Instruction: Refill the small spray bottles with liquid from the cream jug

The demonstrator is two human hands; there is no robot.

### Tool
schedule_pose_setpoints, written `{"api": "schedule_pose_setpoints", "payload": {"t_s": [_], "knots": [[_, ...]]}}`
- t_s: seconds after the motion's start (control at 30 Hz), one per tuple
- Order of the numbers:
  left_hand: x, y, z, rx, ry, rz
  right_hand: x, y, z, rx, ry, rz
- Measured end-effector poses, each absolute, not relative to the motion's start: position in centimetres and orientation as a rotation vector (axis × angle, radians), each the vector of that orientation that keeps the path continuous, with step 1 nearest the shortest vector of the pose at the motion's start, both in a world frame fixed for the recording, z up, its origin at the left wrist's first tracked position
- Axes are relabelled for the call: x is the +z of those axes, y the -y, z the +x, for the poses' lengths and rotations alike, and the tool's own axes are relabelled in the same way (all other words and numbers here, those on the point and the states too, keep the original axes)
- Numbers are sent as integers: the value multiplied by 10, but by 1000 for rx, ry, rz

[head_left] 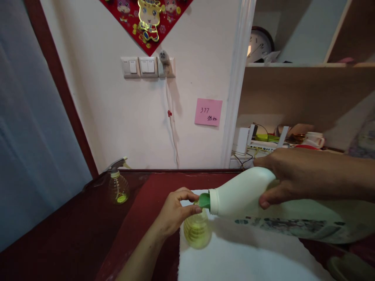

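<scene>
i saw my right hand wrapped over the neck of a large white jug, fingers on top and thumb pressed underneath, holding it tipped almost flat so its green spout met the mouth of a small clear bottle. my left hand pinched that bottle's neck between thumb and fingertips, steadying it upright on a white cloth spread over the dark red table. the small bottle already looked largely full of yellowish liquid, though the dim light and my fingers hid the exact level, so i could not be sure. the main risk i judged was overfilling: with the heavy jug so steeply tilted, a small surge could flood the narrow opening and run onto the cloth. the spout could also slip off the rim, or the light bottle tip under its push. a second spray bottle stood well apart to the left, near the wall.
</scene>
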State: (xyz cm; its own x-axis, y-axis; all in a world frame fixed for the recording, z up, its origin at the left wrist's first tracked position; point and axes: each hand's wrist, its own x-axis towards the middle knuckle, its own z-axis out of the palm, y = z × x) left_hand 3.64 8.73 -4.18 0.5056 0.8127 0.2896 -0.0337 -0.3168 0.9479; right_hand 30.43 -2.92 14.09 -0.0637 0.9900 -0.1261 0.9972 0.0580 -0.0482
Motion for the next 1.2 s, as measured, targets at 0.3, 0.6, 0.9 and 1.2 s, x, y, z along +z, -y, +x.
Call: {"api": "schedule_pose_setpoints", "payload": {"t_s": [0.3,0.6,0.9,1.2], "knots": [[-40,-86,37,976,-684,1677,139,30,309,-212,-2214,2112],[-37,-85,36,984,-699,1692,140,30,307,-193,-2221,2116],[-38,-87,36,988,-689,1706,140,31,308,-202,-2214,2109],[-36,-85,36,984,-689,1718,142,32,305,-190,-2207,2103]]}}
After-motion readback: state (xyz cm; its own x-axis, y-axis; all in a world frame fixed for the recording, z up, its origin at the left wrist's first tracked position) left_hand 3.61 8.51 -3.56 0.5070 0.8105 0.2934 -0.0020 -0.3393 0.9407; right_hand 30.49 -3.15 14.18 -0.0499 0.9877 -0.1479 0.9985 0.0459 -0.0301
